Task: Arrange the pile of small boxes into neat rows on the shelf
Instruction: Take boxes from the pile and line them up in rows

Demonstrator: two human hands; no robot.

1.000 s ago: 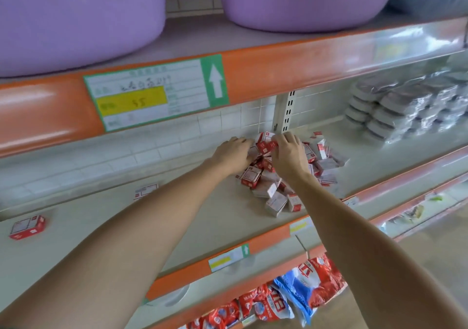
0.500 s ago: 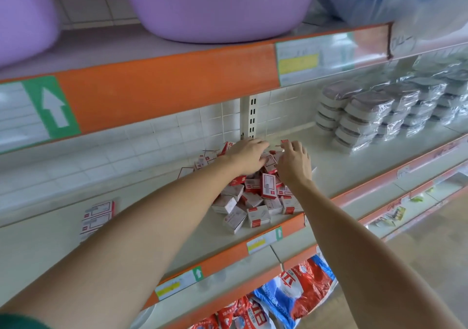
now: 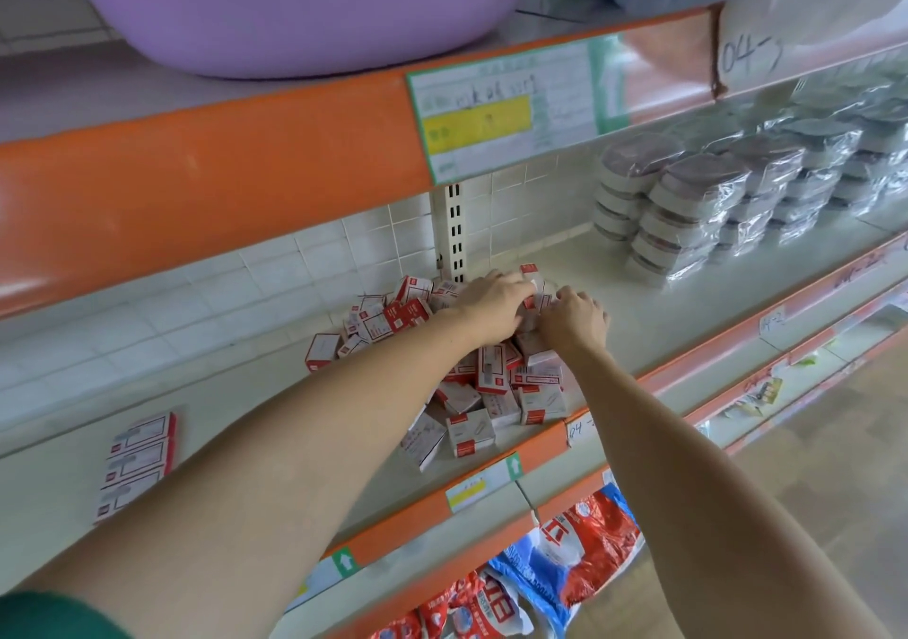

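Both hands have crept to the far right of the pile (image 3: 471, 368) on the shelf (image 3: 663, 294). Left hand (image 3: 491, 302) and right hand (image 3: 572, 316) curl round boxes there. Loose near boxes could slide off the shelf edge if nudged.

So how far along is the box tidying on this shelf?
Barely started. A short row of boxes lies lined up at the shelf's left. Left hand and right hand are gathering boxes atop the pile, which remains jumbled.
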